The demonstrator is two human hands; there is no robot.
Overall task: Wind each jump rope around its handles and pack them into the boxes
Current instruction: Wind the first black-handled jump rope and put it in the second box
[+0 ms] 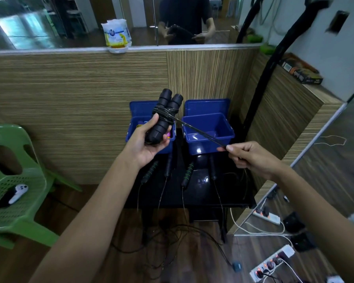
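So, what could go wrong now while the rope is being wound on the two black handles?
The left hand holds the paired handles only near their bottom, so a hard pull by the right hand on the rope might twist them apart. The loose ropes lie tangled on the floor and could snag.

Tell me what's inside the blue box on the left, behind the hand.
The left box holds something colourful: bits of pink, yellow and purple show. The left hand and its bundle of rope handles cover most of it, so what it is cannot be told.
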